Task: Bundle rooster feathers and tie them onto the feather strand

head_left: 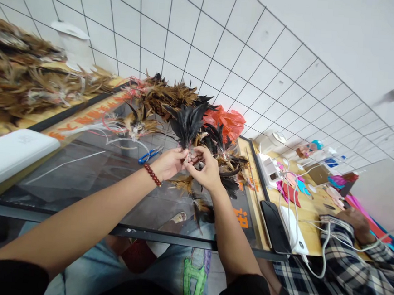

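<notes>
A bunch of black feathers (187, 124) stands fanned out, tips pointing away from me. My left hand (173, 163) pinches its quill end. From the other side, my right hand (205, 166) is closed at the same quill ends, thumb and fingertips together. What exactly lies between the right fingertips is too small to make out. Blue-handled scissors (148, 155) lie just left of my left hand. Loose brown feathers (185, 184) rest on the glass below my hands, and a tied brown feather bunch (137, 127) lies further left.
A heap of brown feathers (169, 95) and a red plastic bag (224, 122) sit at the back by the tiled wall. At left is a white box-like object (15, 158). A phone (274, 226), power bank (294, 230) and cables lie right, beside another person's plaid sleeve (342, 236).
</notes>
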Motion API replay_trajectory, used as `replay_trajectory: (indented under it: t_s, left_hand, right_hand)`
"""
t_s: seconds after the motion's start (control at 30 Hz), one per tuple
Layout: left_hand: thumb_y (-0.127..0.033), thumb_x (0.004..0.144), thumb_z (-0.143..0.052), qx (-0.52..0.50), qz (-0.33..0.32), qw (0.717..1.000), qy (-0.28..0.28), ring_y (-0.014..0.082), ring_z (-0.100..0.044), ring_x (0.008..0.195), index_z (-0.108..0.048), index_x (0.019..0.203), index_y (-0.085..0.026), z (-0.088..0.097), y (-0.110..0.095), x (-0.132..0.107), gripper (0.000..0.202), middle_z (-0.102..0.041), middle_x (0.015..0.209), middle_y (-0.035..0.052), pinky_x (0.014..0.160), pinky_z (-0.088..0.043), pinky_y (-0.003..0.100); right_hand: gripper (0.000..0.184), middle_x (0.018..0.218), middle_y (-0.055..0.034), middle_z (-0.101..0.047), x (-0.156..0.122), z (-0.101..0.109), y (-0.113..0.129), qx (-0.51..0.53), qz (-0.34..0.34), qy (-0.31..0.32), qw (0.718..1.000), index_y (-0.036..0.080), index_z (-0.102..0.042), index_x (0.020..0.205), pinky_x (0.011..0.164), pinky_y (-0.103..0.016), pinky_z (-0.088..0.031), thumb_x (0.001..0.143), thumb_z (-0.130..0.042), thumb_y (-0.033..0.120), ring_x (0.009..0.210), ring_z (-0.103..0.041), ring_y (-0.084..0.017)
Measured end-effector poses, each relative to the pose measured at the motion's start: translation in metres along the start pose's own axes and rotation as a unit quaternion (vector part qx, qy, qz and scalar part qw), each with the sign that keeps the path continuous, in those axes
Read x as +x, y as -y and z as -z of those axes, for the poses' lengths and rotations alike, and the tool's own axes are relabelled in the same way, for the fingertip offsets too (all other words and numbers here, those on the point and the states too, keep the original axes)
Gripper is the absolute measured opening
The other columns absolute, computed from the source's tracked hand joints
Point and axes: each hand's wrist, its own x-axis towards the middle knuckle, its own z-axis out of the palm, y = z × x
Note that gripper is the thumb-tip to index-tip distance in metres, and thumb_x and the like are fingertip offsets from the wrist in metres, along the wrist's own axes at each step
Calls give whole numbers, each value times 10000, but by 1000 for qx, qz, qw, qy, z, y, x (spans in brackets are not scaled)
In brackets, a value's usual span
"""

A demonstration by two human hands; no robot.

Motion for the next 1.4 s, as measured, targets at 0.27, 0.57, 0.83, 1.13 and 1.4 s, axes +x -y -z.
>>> replay_trajectory:
  t_s: [0.27, 0.57, 0.83, 1.13, 1.4]
  left_hand:
    - [-26, 748, -637, 47, -22, 998, -40, 85, -542, 508, -485, 697, -146, -2, 4, -3, 200, -557, 582, -9, 554, -499, 220]
    - [-97, 706, -635, 304, -184, 934, -46, 95, -519, 425, -661, 838, -159, -4, 9, -3, 149, -592, 593, -25, 445, -444, 218]
    - [-295, 736, -626, 489, -173, 855, 12, 113, -491, 444, -731, 816, -156, 9, 9, 5, 191, -561, 508, -19, 445, -364, 219]
    - [-354, 686, -634, 420, -181, 886, -80, 109, -472, 459, -669, 658, -138, 10, 6, 6, 221, -575, 490, -3, 500, -374, 235]
    - [-333, 666, -667, 445, -189, 873, -71, 98, -464, 488, -696, 639, -144, 15, 10, 8, 194, -600, 524, -5, 501, -345, 221]
  right_hand:
    - [204, 811, -39, -682, 0, -7, -7, -76, -5, -46, 996, 196, -634, 838, 770, -271, -497, 913, -473, 295, 765, -634, -148]
    - [183, 787, -23, -679, 1, -10, -2, -87, -45, -72, 993, 196, -619, 826, 744, -260, -475, 896, -477, 289, 737, -618, -147]
    - [205, 838, -56, -697, 4, -3, -8, -184, -42, -61, 980, 188, -640, 841, 747, -287, -468, 897, -447, 226, 793, -631, -178]
    - [176, 881, -50, -708, 7, 22, -17, -115, 0, 18, 993, 201, -696, 919, 775, -292, -506, 811, -565, 154, 794, -647, -165]
    - [122, 818, -34, -656, 7, 27, -12, -42, -63, 6, 997, 183, -671, 797, 708, -273, -474, 820, -581, 262, 720, -580, -137]
